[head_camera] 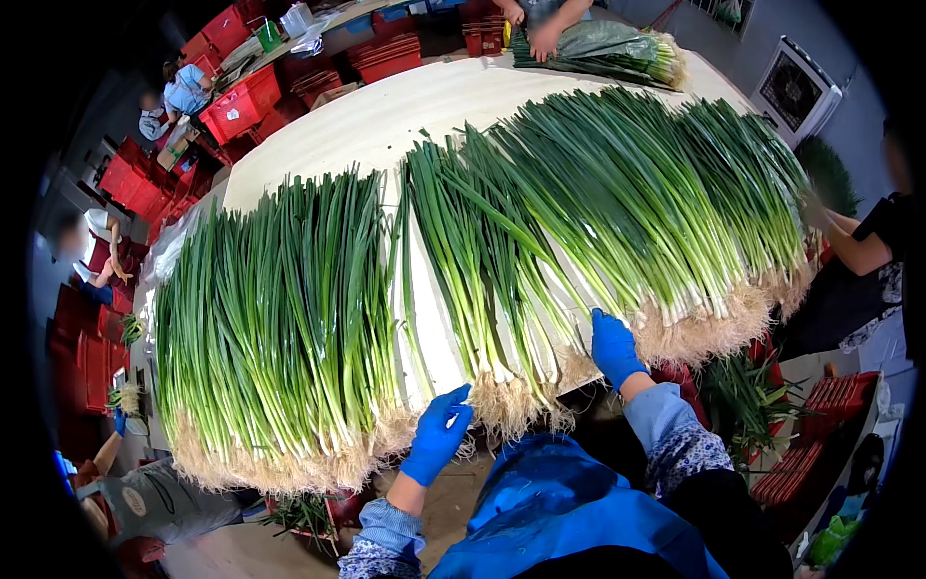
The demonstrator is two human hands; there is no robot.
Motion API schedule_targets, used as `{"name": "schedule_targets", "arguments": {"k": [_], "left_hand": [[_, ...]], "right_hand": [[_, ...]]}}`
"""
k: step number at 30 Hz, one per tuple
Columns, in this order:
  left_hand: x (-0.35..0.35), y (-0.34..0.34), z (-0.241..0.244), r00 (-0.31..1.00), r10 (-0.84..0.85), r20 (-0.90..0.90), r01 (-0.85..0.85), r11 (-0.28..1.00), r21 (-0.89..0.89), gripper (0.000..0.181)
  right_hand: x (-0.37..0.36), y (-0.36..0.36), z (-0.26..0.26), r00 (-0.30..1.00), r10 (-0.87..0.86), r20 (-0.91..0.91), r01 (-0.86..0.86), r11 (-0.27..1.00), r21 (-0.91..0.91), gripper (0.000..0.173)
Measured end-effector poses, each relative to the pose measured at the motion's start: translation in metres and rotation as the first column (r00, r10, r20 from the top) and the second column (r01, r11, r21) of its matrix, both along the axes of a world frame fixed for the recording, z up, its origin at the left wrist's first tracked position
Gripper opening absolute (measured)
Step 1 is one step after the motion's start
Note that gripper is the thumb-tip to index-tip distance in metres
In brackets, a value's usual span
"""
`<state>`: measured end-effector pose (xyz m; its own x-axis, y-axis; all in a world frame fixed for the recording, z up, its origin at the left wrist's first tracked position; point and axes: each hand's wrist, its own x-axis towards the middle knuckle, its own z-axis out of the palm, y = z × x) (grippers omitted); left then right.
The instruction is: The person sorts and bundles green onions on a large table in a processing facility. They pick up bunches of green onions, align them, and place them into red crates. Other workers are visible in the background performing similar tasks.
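My left hand (438, 434), in a blue glove, is at the table's near edge beside the root ends of a small middle bunch of green onions (474, 289). Its thumb and fingers are partly curled, and I cannot tell whether a stalk is between them. My right hand (615, 351), also gloved in blue, has its fingertips around the pale lower end of a green onion stalk (553, 257) slanting up to the left. A wide row of green onions (282, 311) lies to the left. Another thick row (615, 188) lies to the right, roots towards me.
The pale tabletop (318, 141) curves away. Across it, a person's hands (546, 40) touch a wrapped bundle of green onions (615, 54). Another person's arm (857, 242) reaches in at right. Red crates (242, 105) and several people stand at left. A fan unit (792, 87) is at back right.
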<state>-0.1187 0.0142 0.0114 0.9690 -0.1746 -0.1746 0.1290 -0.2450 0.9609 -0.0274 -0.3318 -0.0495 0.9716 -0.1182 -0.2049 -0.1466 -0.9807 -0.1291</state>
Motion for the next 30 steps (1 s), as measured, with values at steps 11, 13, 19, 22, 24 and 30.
{"name": "schedule_targets", "arguments": {"k": [11,13,19,22,24,30], "left_hand": [[0.081,-0.118,0.008,0.921,-0.052,-0.385,-0.073,0.95,-0.302,0.051],[0.092,-0.14,-0.002,0.877,-0.056,-0.478,-0.195,0.866,-0.46,0.051],[0.102,-0.159,-0.021,0.859,-0.042,-0.51,-0.287,0.786,-0.548,0.038],[0.094,-0.159,-0.025,0.86,0.025,-0.51,-0.331,0.788,-0.518,0.033],[0.091,-0.16,-0.03,0.856,0.062,-0.514,-0.361,0.783,-0.506,0.031],[0.078,-0.17,-0.019,0.842,0.103,-0.529,-0.42,0.741,-0.524,0.037]], "right_hand": [[-0.006,0.003,0.041,0.877,0.266,-0.4,0.418,-0.012,0.908,0.039],[-0.014,0.01,0.039,0.847,0.318,-0.426,0.46,-0.033,0.888,0.038],[-0.01,0.004,0.019,0.813,0.514,-0.274,0.223,0.16,0.962,0.032],[0.031,-0.008,0.047,0.947,0.251,-0.202,0.13,0.276,0.952,0.028],[0.063,-0.004,0.052,0.993,0.117,0.015,-0.064,0.426,0.902,0.037],[0.14,0.044,0.028,0.988,-0.034,0.15,-0.091,0.663,0.743,0.045]]}}
